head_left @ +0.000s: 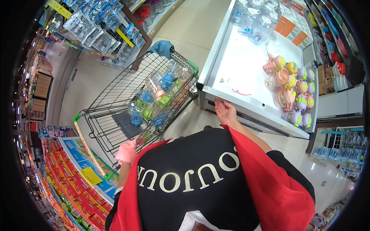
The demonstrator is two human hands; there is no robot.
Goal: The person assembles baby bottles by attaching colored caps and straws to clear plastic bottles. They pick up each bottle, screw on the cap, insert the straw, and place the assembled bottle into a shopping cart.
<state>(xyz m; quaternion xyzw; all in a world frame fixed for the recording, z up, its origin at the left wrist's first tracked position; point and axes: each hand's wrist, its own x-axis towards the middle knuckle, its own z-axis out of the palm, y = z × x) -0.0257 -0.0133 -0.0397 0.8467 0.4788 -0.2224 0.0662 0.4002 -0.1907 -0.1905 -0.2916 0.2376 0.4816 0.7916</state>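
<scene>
My left hand (127, 151), in a pink glove, is closed on the near side of a wire shopping cart (106, 96); its fingertips are partly lost among the wires. Clear plastic bottles with blue, green and peach lids lie heaped inside, among them a blue-lidded bottle (136, 118) and a green-lidded bottle (147, 113). Bare and empty, my right hand (226, 113) is at the front edge of a white display bin (239, 101), fingers loosely apart. Lilac, peach and yellow cups (291, 90) crowd the bin's right side.
Clear bottles (256, 23) and orange-and-white boxes (293, 29) stand at the bin's far end. Packaged goods (86, 29) hang on a rack beyond the cart. Red boxes (77, 188) are stacked at the lower left. Tiled floor (185, 29) runs between cart and bin.
</scene>
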